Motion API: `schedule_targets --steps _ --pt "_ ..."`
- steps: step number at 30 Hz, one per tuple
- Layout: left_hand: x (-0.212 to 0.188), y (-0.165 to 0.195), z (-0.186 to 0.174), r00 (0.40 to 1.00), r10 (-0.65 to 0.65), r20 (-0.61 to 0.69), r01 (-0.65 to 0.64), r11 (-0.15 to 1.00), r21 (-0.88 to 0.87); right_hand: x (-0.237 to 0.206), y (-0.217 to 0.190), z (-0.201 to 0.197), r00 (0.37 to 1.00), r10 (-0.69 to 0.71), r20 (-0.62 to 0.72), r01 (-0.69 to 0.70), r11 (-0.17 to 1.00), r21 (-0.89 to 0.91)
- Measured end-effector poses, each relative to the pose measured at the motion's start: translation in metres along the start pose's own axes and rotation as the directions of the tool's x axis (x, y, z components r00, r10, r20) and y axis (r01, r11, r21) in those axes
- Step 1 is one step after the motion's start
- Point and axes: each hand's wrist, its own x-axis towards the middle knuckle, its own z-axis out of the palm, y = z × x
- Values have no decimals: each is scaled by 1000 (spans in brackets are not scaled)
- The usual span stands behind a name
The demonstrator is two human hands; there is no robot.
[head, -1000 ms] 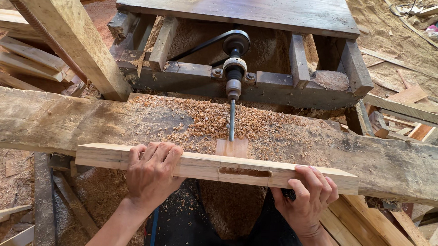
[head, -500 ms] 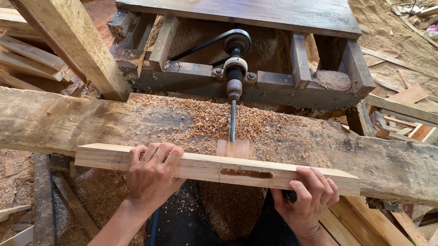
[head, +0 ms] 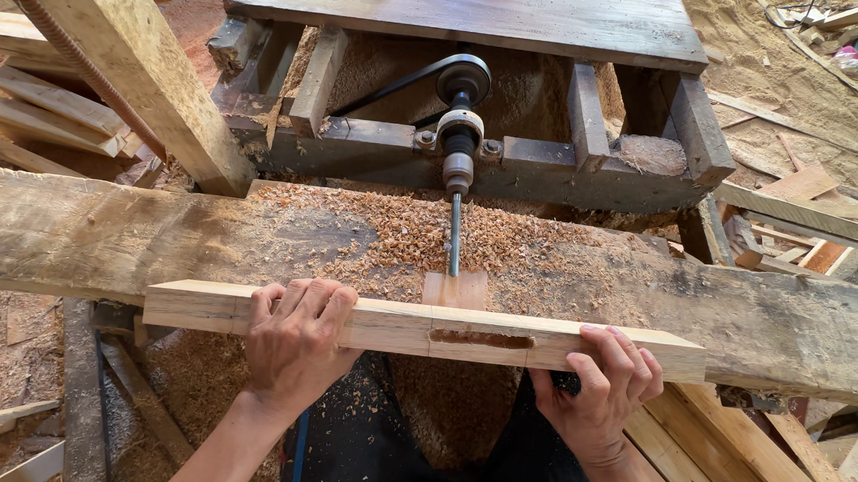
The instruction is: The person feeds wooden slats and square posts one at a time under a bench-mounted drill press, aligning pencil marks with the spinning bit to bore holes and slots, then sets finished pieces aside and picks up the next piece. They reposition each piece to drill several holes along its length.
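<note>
My left hand (head: 294,346) grips the wooden bar (head: 395,325), fingers curled over it | right hand (head: 602,387) holds its right end | bar lies on the plank table (head: 106,234), slot (head: 481,339) before the drill bit (head: 455,235) | shavings (head: 390,231) on the table

light: even, soft daylight | shadows: faint | focus: sharp | edges: wide-angle bowing

Pale squared wood bar (head: 415,325), freshly planed, lies level and crosswise along the near edge of the rough plank surface (head: 106,234). Long narrow slot (head: 481,339) cut in its near face, right of centre, shavings inside. Left hand (head: 296,347) wraps over the bar left of centre; right hand (head: 602,387) grips near the right end from below. Bar's far face sits just at the drill bit (head: 454,237) tip.
</note>
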Motion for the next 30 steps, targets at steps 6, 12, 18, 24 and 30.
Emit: schedule_targets --steps 6,12,18,24,30 --pt "1 0 2 1000 4 -1 -4 1000 4 0 -1 1 1000 3 -6 -3 1000 -6" --pt "1 0 0 1000 -2 -6 2 1000 -10 -1 -2 1 1000 9 -13 -9 1000 -8" --pt "1 1 -2 1000 -8 9 8 1000 -12 -1 -1 1 1000 8 -9 -8 1000 1" --pt "1 0 0 1000 5 3 -5 1000 -4 -3 0 1 1000 13 1 -13 1000 -7" --pt "0 -2 1 1000 2 7 -2 1000 -5 -3 0 2 1000 16 3 -16 1000 -2"
